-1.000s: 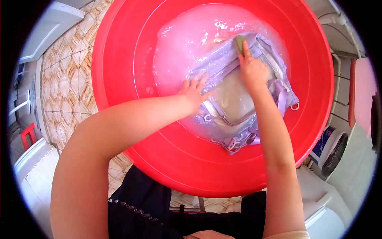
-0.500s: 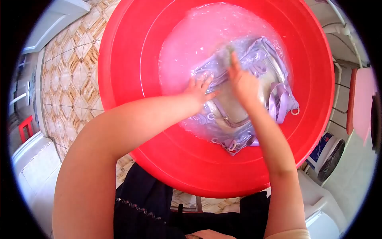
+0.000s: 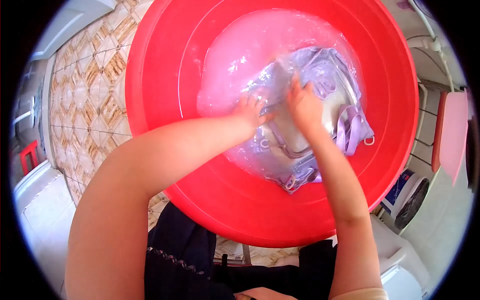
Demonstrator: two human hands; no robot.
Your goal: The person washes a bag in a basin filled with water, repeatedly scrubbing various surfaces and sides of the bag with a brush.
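Observation:
A wet lavender bag (image 3: 292, 132) with a greyish see-through panel lies in soapy water in a large red basin (image 3: 250, 215). My left hand (image 3: 250, 114) rests on the bag's left edge with its fingers spread, holding nothing. Over the upper middle of the bag is my right hand (image 3: 304, 102), its fingers bent and smeared by motion. The greenish brush it held in the earlier frames cannot be made out now. Purple straps (image 3: 350, 130) lie on the bag's right side.
Patterned tiles (image 3: 90, 100) cover the floor left of the basin. A red stool part (image 3: 28, 156) is at the far left. On the right stand a blue and white bucket (image 3: 402, 192), a pink basin (image 3: 454, 132) and white pipes.
My right hand has moved left and down over the bag, and the brush has gone from sight. My left hand has kept its place on the bag's edge. The view has shifted slightly.

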